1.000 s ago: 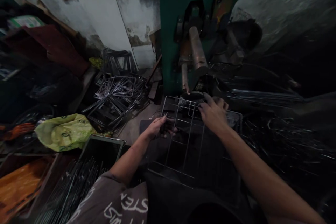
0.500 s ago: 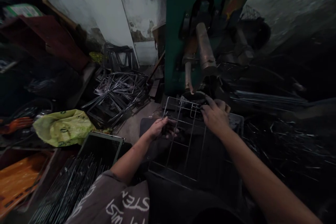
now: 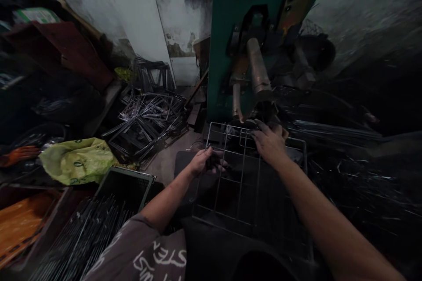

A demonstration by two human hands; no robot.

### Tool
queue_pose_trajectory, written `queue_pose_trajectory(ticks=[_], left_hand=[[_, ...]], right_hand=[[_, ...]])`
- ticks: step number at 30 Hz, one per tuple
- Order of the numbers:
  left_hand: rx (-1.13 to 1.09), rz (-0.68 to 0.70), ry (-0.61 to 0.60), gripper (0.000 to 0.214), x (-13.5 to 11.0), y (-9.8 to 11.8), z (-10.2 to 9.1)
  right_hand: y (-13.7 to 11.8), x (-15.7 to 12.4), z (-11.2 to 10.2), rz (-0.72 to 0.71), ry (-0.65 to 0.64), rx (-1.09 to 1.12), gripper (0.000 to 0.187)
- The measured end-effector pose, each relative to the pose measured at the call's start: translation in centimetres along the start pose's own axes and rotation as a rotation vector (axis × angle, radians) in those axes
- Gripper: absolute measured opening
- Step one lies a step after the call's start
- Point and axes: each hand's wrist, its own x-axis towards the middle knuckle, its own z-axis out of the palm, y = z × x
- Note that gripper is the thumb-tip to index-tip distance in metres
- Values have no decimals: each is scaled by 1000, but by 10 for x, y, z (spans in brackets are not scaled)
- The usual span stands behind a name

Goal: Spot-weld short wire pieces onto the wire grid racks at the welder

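Note:
A rectangular wire rack [image 3: 233,181] of thin crossing rods lies in front of me, its far edge below the copper-coloured electrodes [image 3: 259,70] of a green machine [image 3: 221,39]. My left hand [image 3: 205,161] pinches the rack's left side wire, thumb on top and the other fingers curled beneath. At the far edge, my right hand [image 3: 271,142] is closed near a small wire loop [image 3: 243,137] on the rack. Its index finger points toward the lower electrode tip [image 3: 241,118]. What exactly the right fingertips grip is partly hidden.
Bent wire frames [image 3: 147,112] are heaped on the floor ahead to the left. Nearer stand a yellow-green sack [image 3: 79,162] and a box of thin metal rods [image 3: 82,228]. Loose wire pieces [image 3: 362,189] lie in shadow on the right. An orange glove [image 3: 21,156] rests far left.
The view has tilted up slightly. The near end of the rack has swung a little to the right, while both hands keep almost the same places and hold.

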Motion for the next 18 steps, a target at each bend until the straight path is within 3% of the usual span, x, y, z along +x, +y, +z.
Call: queue_pose_trajectory(ticks=[18], left_hand=[[-44,65,-28,53,32,4,-2]], right_hand=[[20,28,9,-50,39,-19,25]])
